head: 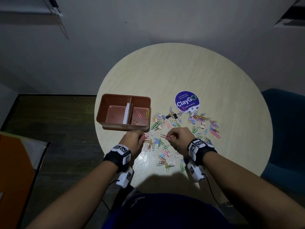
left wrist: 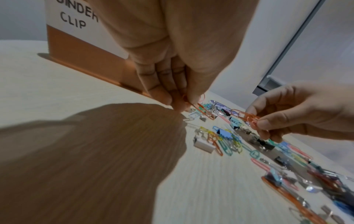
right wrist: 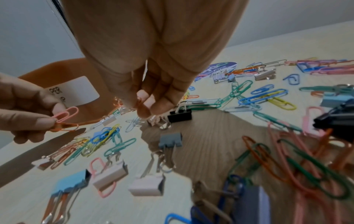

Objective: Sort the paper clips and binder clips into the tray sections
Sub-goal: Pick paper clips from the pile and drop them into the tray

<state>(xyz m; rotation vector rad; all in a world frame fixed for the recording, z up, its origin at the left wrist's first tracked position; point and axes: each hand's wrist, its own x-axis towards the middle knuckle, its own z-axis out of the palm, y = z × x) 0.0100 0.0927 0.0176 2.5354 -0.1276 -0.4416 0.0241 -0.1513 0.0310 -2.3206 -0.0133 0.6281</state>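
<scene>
Left hand (head: 133,139) pinches a small bunch of paper clips (right wrist: 64,119), pink and orange, between thumb and fingertips, just off the near right corner of the tray (head: 105,111). Right hand (head: 179,137) pinches another bunch of orange clips (left wrist: 249,119) the same way, fingers curled around them, over the middle of the scatter. Both hands sit low over the table (head: 165,76), near each other but apart. Tray is a brown box on the left part of the table with a white divider (head: 127,115) splitting it into 2 sections; right section holds a few paper clips, a pink one (head: 139,114) and a yellow one (head: 147,113) plain, more at its near wall; left section contents cannot tell beyond bare floor. A white label on the tray's outer wall reads partly "CLIP" (left wrist: 73,22). Loose mix of coloured paper clips and binder clips (head: 178,124) spreads on the table to the right of the tray and in front of the hands: a black binder clip (right wrist: 180,116), a grey-blue one (right wrist: 170,141), white ones (right wrist: 111,176), a light blue one (right wrist: 71,184). Round purple "ClayGo" sticker (head: 187,101) lies beyond the scatter, some clips overlapping its near edge. Blue chair (head: 285,129) at right.
</scene>
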